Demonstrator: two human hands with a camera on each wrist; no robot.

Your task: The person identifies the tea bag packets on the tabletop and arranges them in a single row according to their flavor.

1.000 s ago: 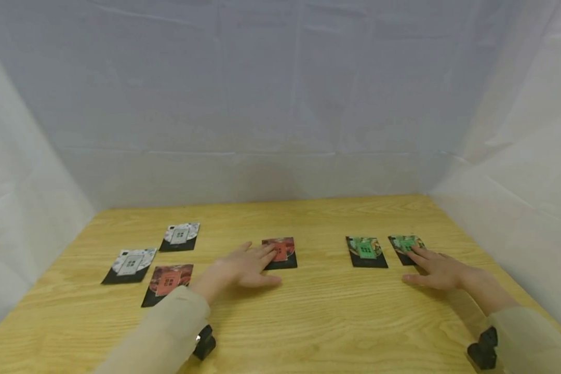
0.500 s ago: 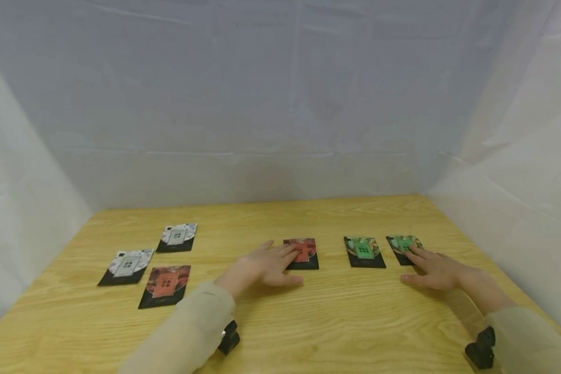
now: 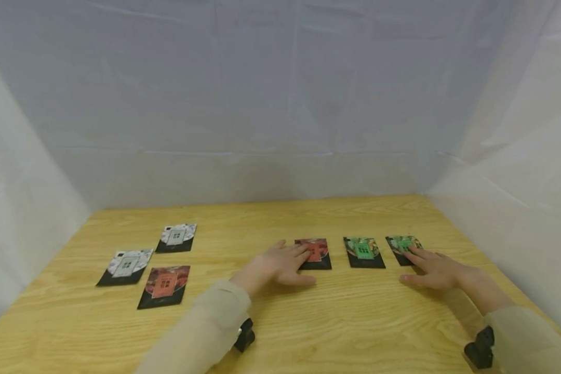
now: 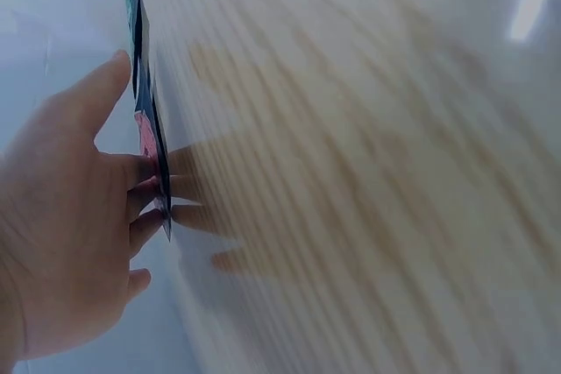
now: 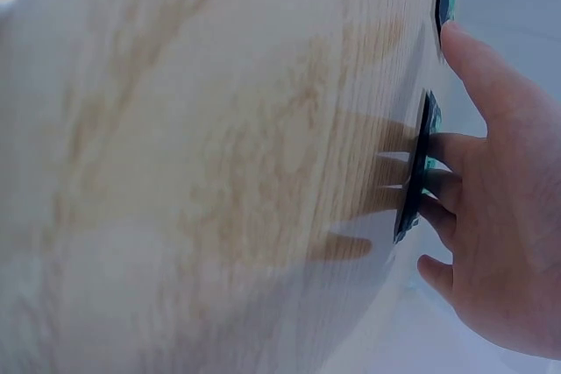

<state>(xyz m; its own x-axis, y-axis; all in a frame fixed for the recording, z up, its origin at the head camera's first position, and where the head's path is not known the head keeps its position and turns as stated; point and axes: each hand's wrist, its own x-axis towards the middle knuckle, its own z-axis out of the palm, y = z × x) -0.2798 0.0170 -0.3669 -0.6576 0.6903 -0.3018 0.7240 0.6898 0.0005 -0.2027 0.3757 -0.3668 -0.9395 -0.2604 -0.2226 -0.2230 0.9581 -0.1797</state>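
Note:
My left hand [image 3: 285, 264] lies with fingers extended on a flat red-and-black packet [image 3: 320, 259], fingertips pressing its left part. In the left wrist view those fingers touch the packet's pink-red face [image 4: 147, 135], the thumb held apart. My right hand [image 3: 433, 270] rests straight fingertips on a green-and-black packet [image 3: 399, 243] at the right; the right wrist view shows the packet [image 5: 417, 168] edge-on beneath them. Between the hands lies a second green-and-black packet [image 3: 364, 253], untouched.
At the left are another red-and-black packet [image 3: 163, 287] and two white-and-black packets, one nearer [image 3: 125, 267] and one farther back [image 3: 176, 238]. All lie flat on the wooden table [image 3: 346, 322]. White sheeting [image 3: 262, 104] encloses the back and sides.
My left hand has slid the red packet rightward along the table, toward the green packets, slowing in the last half second. The right hand has stayed on its green packet.

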